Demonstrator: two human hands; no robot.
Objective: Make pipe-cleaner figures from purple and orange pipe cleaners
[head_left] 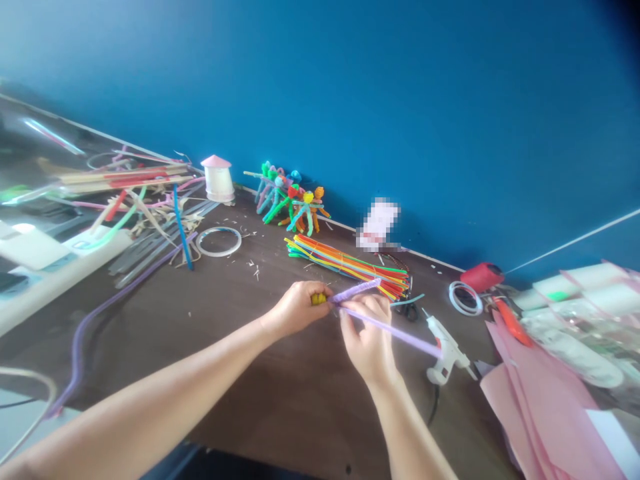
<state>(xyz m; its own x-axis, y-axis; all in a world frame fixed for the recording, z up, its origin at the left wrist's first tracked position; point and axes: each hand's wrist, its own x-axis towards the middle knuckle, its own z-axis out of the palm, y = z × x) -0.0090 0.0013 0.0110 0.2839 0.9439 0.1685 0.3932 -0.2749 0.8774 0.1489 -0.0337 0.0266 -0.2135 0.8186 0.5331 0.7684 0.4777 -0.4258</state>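
Note:
Near the middle of the dark table, my left hand (299, 308) is closed on a small pipe-cleaner piece with a yellow coiled part (319, 299). Purple pipe cleaner (403, 335) runs out from this piece, one length up to the right and a longer one down to the right. My right hand (369, 333) pinches the purple pipe cleaner close to my left fingertips. Just behind my hands lies a tied bundle of pipe cleaners (345, 259) in orange, yellow, green and other colours. My fingers partly hide the join.
Several small pipe-cleaner figures (295, 200) stand by the blue wall. A white glue gun (447, 352) lies at right, beside pink sheets (540, 400), a tape roll (465, 298) and a red spool (481, 277). At left are a white ring (219, 242), a paper tower (219, 180) and loose strips.

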